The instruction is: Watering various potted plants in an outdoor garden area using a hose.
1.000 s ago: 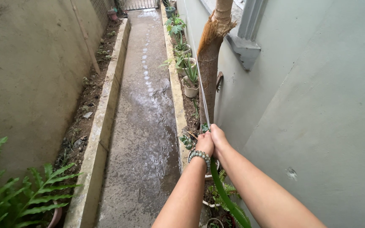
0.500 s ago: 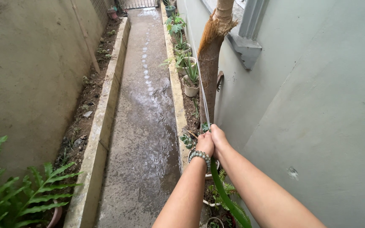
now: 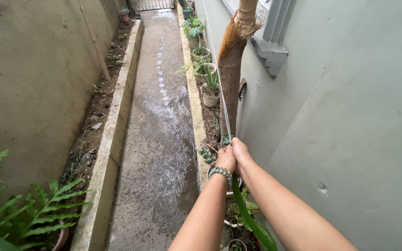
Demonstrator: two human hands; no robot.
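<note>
1. Hands together at lower centre: left hand [image 3: 226, 159] and right hand [image 3: 241, 153] pressed side by side, both curled tight around the end of a green rubber garden hose [image 3: 247, 218].
2. Left wrist wears a grey-green beaded bracelet [image 3: 220, 172].
3. Hose runs from the fists down between the forearms to the bottom edge, bending toward the right.
4. Thin clear jet of water [image 3: 223, 104] leaves the top of the fists and runs up and slightly left, passing in front of the brown fibrous tree trunk [image 3: 231, 69].
5. Trunk stands in the narrow soil bed along the pale green painted house wall [image 3: 350, 116], just beyond the hands.
6. Small white pots with spiky green plants [image 3: 209, 90] sit in the same bed, further along; more potted plants behind them toward the far end.
7. Ferns in pots [image 3: 245, 211] lie directly under the forearms, beside the hose.
8. Wet grey concrete path [image 3: 159, 139] runs down the middle, with raised kerbs either side; surface shiny with water.
9. Left side: strip of bare soil with scattered debris against a rough tan plaster wall [image 3: 29, 79].
10. Large green fern fronds [image 3: 29, 214] fill the bottom left corner, well apart from the hands.
</note>
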